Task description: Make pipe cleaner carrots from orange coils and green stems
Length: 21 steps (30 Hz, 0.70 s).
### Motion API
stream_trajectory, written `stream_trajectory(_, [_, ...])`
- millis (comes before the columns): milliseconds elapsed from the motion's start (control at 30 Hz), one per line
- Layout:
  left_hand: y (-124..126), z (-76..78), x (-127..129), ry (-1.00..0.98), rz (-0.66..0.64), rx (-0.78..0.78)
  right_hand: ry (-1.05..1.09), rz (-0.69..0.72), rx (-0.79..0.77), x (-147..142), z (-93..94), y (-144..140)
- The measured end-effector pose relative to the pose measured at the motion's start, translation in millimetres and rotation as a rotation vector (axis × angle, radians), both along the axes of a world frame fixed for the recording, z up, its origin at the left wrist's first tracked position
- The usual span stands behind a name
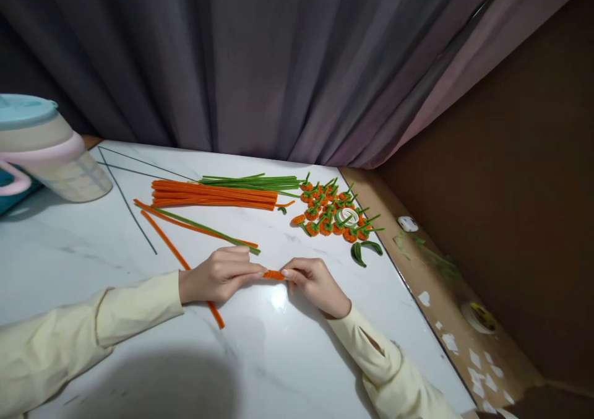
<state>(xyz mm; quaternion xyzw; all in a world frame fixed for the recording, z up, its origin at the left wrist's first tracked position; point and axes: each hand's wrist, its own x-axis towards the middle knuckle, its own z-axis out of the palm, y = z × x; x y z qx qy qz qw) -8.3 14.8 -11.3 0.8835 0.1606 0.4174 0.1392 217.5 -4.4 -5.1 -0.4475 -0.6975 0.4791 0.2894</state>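
Between my two hands is a short, ridged piece of orange pipe cleaner (273, 275), apparently coiled. My left hand (224, 273) pinches its left end, and the fingertips of my right hand (315, 281) close on its right end. A straight orange pipe cleaner (162, 238) passes beneath my left hand and comes out below the wrist. Just beyond that hand lie another orange pipe cleaner (185, 222) and a green pipe cleaner (208, 232), side by side. Farther back are a thick orange bundle (213, 194) and a bundle of thin green stems (250, 182).
Small orange pumpkin shapes with green stems (325, 227) cluster at the back right, a white ring (348, 216) among them. Dark green leaf shapes (358, 254) lie nearby. At far left stands a lidded tumbler (77, 174). Paper scraps (450, 343) litter the brown surface beyond the table's right edge.
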Motion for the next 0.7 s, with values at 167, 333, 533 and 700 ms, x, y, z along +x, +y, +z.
stream_trajectory(167, [-0.1,3.6,-0.7,0.096,-0.090,0.221,0.186,0.163,-0.431,5.5,8.0,4.2])
stream_trajectory(333, [2.8,13.8,-1.3,0.227,-0.247,0.485,0.227,0.350,-0.604,11.8,11.9,6.1])
stream_trajectory(533, [10.4,11.9,-5.4,0.313,-0.038,0.550,0.262,0.170,-0.530,6.6,8.7,1.7])
stream_trajectory(700, [13.8,10.0,-4.8,0.428,0.158,0.431,-0.027,-0.097,0.033,-4.6,-2.2,-6.3])
